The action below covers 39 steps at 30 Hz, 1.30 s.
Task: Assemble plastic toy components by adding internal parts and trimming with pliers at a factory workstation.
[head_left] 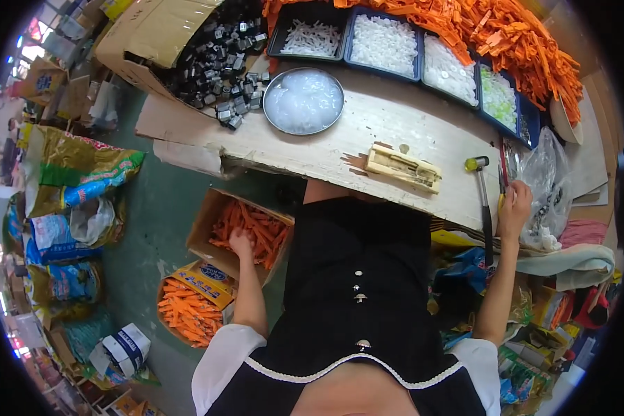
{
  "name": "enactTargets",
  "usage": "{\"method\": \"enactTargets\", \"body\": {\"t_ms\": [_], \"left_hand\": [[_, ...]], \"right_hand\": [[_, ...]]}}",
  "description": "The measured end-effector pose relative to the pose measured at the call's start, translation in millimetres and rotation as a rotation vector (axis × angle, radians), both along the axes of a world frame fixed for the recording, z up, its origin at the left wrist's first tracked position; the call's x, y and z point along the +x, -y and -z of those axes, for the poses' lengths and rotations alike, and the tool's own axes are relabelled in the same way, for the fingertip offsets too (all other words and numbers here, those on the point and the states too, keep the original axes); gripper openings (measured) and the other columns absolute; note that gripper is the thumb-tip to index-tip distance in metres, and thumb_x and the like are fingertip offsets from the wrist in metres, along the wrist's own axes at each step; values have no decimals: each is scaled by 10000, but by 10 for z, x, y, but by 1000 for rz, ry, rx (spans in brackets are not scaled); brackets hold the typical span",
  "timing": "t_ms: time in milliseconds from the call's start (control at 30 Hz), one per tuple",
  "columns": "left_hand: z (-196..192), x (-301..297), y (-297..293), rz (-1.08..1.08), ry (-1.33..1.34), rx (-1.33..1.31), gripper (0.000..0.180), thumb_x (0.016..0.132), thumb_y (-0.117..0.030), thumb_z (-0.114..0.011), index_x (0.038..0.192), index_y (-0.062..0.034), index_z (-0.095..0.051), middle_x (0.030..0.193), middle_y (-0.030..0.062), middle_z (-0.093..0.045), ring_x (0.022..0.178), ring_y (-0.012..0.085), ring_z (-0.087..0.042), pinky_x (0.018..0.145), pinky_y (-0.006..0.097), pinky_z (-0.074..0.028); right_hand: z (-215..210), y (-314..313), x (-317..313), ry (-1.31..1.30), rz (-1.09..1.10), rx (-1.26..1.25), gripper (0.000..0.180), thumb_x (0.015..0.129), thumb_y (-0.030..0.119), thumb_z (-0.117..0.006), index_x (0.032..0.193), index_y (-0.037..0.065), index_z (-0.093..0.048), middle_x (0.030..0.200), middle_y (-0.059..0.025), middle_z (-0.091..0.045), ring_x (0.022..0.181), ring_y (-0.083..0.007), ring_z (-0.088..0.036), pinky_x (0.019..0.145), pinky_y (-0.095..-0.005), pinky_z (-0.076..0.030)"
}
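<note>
Low on the left, my left hand (241, 243) is down among long orange plastic pieces (269, 232) in an open cardboard box (200, 225). Its fingers look curled together; what they grip, if anything, is hidden. At the table's right edge my right hand (516, 204) is closed beside several slim hand tools (504, 166), and I cannot make out what is in its fingers. Just left of it lies a hammer (484, 208) with a yellow-green head end and a dark handle, reaching past the table edge. A cream-coloured jig (403, 168) with a long slot sits at the table's front.
A round metal dish (304, 101) of clear, whitish jelly-like stuff stands on the table (423, 132). Behind it are dark trays (274, 43) of small white and green parts and a heap of orange pieces (513, 41). Dark metallic parts (222, 66) spill from a carton (142, 48).
</note>
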State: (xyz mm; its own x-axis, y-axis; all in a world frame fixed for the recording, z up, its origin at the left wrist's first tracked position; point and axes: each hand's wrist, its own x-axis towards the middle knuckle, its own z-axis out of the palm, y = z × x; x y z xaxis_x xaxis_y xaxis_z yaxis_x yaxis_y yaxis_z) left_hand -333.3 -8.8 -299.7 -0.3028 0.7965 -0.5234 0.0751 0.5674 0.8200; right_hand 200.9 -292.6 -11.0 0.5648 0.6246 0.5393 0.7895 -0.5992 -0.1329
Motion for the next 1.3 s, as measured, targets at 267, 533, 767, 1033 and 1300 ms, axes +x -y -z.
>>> {"method": "enactTargets", "body": {"t_ms": [267, 533, 767, 1033, 1300], "left_hand": [[-2275, 1177, -815, 387, -451, 1106, 149, 813, -44, -543, 953, -13, -583, 955, 99, -542, 770, 196, -547, 668, 260, -448], [-2376, 1726, -1473, 549, -932, 1178, 218, 764, -30, -539, 979, -45, -576, 1080, 111, -506, 950, 300, -522, 762, 382, -445], [-2395, 1798, -1545, 674, -805, 1239, 275, 782, -29, -533, 1055, -44, -572, 1118, 119, -511, 988, 309, -502, 831, 367, -411], [-2364, 1801, -1583, 647, -832, 1238, 313, 823, -90, -498, 1130, -41, -533, 1120, 141, -488, 1027, 306, -475, 862, 363, -395], [-2387, 1814, -1552, 620, -743, 1074, 299, 810, -132, -557, 1092, -37, -533, 982, 150, -491, 911, 312, -500, 769, 367, -418]], "right_hand": [[-112, -1085, -82, 4, -300, 180, 135, 775, 2, -527, 906, 14, -558, 940, -125, -556, 906, -289, -518, 792, -367, -399], [-130, -2033, 139, -16, -468, 229, 118, 715, 31, -573, 817, 84, -551, 854, -58, -550, 833, -261, -509, 698, -370, -382], [-298, -2595, 798, 44, -340, 329, 106, 736, 16, -548, 836, 40, -573, 837, -98, -564, 817, -288, -524, 689, -380, -411], [-519, -3118, 1058, 72, -209, 221, 169, 743, 80, -582, 911, 86, -600, 845, -79, -564, 863, -271, -537, 723, -371, -424], [-771, -2703, 1690, -502, -244, 312, 195, 790, 118, -599, 966, 37, -625, 940, -92, -604, 817, -188, -586, 703, -278, -457]]}}
